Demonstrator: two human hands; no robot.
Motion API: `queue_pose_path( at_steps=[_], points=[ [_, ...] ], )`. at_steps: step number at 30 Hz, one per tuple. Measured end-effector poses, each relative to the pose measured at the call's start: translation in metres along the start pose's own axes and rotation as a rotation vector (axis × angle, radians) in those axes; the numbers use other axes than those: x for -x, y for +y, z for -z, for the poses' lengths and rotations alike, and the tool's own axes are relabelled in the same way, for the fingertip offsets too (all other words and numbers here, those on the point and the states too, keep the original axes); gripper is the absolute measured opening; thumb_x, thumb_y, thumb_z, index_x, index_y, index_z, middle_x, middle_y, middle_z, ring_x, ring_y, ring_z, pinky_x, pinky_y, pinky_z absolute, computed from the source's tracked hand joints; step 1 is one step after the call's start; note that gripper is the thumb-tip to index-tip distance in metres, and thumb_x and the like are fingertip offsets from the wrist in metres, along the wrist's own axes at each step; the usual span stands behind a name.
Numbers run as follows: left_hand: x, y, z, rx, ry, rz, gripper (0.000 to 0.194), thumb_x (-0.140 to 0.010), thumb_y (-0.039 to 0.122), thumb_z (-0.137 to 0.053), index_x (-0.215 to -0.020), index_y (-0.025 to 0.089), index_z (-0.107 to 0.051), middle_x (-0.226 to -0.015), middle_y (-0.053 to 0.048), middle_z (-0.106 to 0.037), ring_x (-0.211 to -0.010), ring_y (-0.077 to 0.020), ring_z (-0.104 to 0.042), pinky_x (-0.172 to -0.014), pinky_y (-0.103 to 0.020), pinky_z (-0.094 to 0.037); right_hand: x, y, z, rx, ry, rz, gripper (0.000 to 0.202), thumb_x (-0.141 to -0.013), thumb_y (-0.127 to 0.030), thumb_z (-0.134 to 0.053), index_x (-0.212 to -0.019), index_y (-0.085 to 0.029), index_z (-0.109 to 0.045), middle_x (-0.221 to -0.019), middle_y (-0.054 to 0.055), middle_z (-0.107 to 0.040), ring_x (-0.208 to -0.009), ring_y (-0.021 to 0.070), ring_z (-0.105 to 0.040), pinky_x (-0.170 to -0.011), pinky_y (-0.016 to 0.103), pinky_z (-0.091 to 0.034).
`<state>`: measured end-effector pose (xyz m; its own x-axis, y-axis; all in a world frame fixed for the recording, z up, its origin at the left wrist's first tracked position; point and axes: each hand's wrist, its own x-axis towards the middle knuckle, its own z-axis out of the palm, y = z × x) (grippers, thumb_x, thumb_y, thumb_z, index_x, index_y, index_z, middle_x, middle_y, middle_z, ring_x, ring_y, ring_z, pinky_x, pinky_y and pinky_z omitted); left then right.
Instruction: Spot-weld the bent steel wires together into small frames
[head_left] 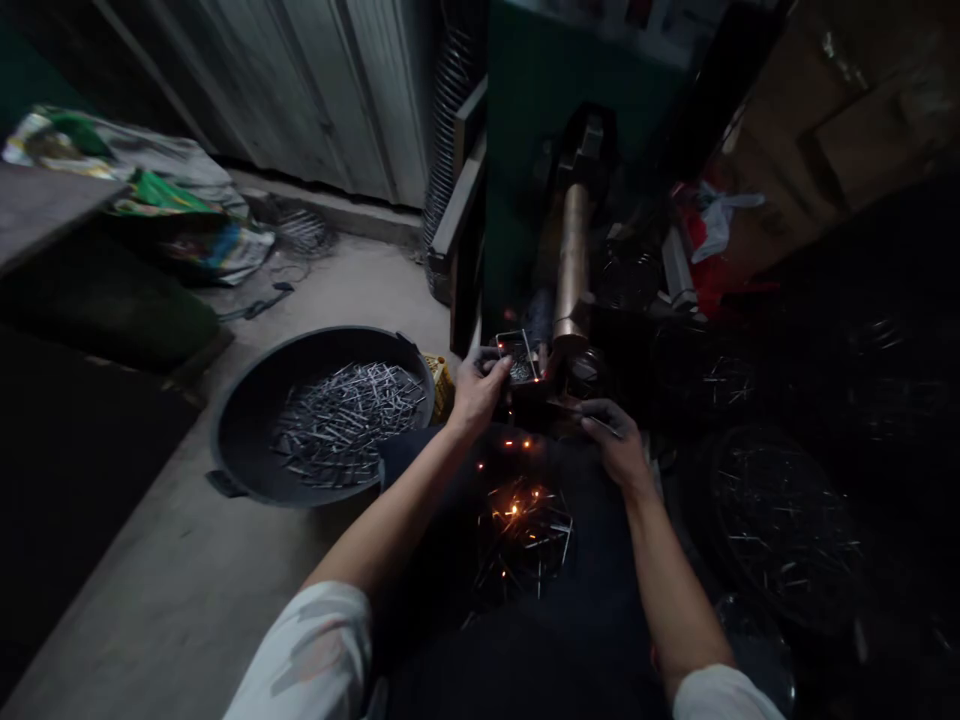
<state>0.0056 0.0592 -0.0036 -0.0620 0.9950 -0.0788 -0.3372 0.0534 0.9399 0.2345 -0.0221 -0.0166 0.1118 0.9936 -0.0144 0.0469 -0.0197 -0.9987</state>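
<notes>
My left hand (480,385) is closed on a thin bent metal frame (527,340), held upright beside the lower end of a copper-coloured cylinder (574,260) on a machine. To the right, my right hand (609,430) pinches a thin metal rod (606,427) just below and right of the cylinder's end. Small glowing spots show on the frame's corners. Orange sparks (514,510) fall below my hands, over a heap of thin bent metal pieces (566,540) between my forearms.
A wide black basin (232,430) holding many short metal rods (349,420) stands on the floor at left. Behind it is a yellow crate (440,385). A dark tub (787,520) with metal pieces lies at right. Sacks (202,225) and a table edge (60,205) are at far left.
</notes>
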Motion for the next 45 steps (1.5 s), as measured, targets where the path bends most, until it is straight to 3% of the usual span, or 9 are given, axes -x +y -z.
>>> queue_pose_path(
  at_steps=[9,11,15,17,22,28,33,38,45],
  points=[
    [0.037,-0.006,0.128,0.08,0.484,0.164,0.036,-0.085,0.051,-0.069,-0.084,0.018,-0.054,-0.074,-0.003,-0.067,-0.059,-0.0109,-0.061,-0.054,-0.02,-0.05,0.067,0.043,0.037,-0.08,0.208,-0.154,0.038,-0.075,-0.043,-0.08,-0.1,-0.022,-0.06,-0.077,0.001,-0.076,-0.051,0.0121,-0.065,-0.054,0.023,-0.052],
    [0.062,-0.011,0.123,-0.131,0.265,0.151,0.036,-0.084,0.05,-0.069,-0.095,0.017,-0.06,-0.08,-0.004,-0.068,-0.063,-0.0132,-0.063,-0.056,-0.021,-0.051,0.062,0.043,0.032,-0.032,0.205,-0.134,0.039,-0.076,-0.044,-0.078,-0.101,-0.022,-0.058,-0.071,-0.001,-0.074,-0.045,0.0103,-0.06,-0.048,0.021,-0.047],
    [0.117,-0.033,0.074,-0.856,-0.599,-0.096,0.016,-0.082,0.03,-0.072,-0.094,0.019,-0.07,-0.101,-0.008,-0.067,-0.089,-0.0205,-0.065,-0.07,-0.026,-0.054,0.053,0.039,0.02,0.002,0.189,-0.14,0.042,-0.075,-0.043,-0.079,-0.098,-0.023,-0.051,-0.06,-0.007,-0.068,-0.036,0.0077,-0.05,-0.038,0.018,-0.035],
    [0.132,-0.044,0.051,-1.213,-0.875,-0.221,0.007,-0.086,0.018,-0.063,-0.085,0.018,-0.07,-0.112,-0.012,-0.064,-0.1,-0.0239,-0.061,-0.069,-0.027,-0.052,0.052,0.038,0.016,-0.005,0.192,-0.135,0.042,-0.075,-0.043,-0.079,-0.097,-0.024,-0.049,-0.058,-0.009,-0.067,-0.034,0.0072,-0.048,-0.035,0.017,-0.032],
    [0.135,-0.04,0.039,-1.601,-1.099,-0.465,0.022,-0.092,0.01,-0.049,-0.083,0.015,-0.069,-0.111,-0.017,-0.059,-0.103,-0.0272,-0.053,-0.061,-0.029,-0.048,0.057,0.037,0.018,-0.009,0.159,-0.111,0.036,-0.079,-0.042,-0.078,-0.092,-0.023,-0.05,-0.057,-0.008,-0.066,-0.031,0.0061,-0.045,-0.033,0.016,-0.029],
    [0.114,-0.003,0.061,-1.439,-0.727,-0.364,0.013,-0.087,0.01,-0.053,-0.087,0.02,-0.061,-0.076,-0.005,-0.058,-0.07,-0.0193,-0.052,-0.054,-0.026,-0.036,0.061,0.029,0.018,-0.019,0.171,-0.102,0.029,-0.081,-0.042,-0.077,-0.078,-0.019,-0.058,-0.055,-0.006,-0.065,-0.034,0.0059,-0.048,-0.036,0.017,-0.036],
    [0.091,-0.012,0.056,-0.886,-0.254,-0.079,0.023,-0.089,0.038,-0.058,-0.075,0.02,-0.056,-0.063,0.001,-0.053,-0.058,-0.0135,-0.047,-0.057,-0.024,-0.036,0.066,0.01,-0.006,0.126,-0.144,0.128,0.03,-0.087,-0.037,-0.075,-0.111,-0.021,-0.072,-0.103,0.005,-0.078,-0.091,0.0193,-0.076,-0.086,0.033,-0.06],
    [0.098,-0.024,0.031,-0.435,-0.162,0.187,0.031,-0.079,0.043,-0.068,-0.093,0.015,-0.065,-0.075,-0.001,-0.064,-0.066,-0.0135,-0.054,-0.061,-0.023,-0.043,0.057,0.006,-0.033,0.394,-0.301,0.406,0.04,-0.09,-0.028,-0.072,-0.129,-0.026,-0.067,-0.122,0.006,-0.073,-0.113,0.0209,-0.07,-0.102,0.036,-0.055],
    [0.116,-0.014,0.014,-0.121,-0.178,0.336,0.04,-0.082,0.043,-0.072,-0.11,0.015,-0.065,-0.063,0.003,-0.06,-0.052,-0.0093,-0.051,-0.051,-0.019,-0.042,0.046,0.008,-0.036,0.446,-0.341,0.48,0.041,-0.094,-0.025,-0.067,-0.134,-0.027,-0.064,-0.125,0.006,-0.072,-0.115,0.0193,-0.069,-0.103,0.035,-0.056]
  ],
)
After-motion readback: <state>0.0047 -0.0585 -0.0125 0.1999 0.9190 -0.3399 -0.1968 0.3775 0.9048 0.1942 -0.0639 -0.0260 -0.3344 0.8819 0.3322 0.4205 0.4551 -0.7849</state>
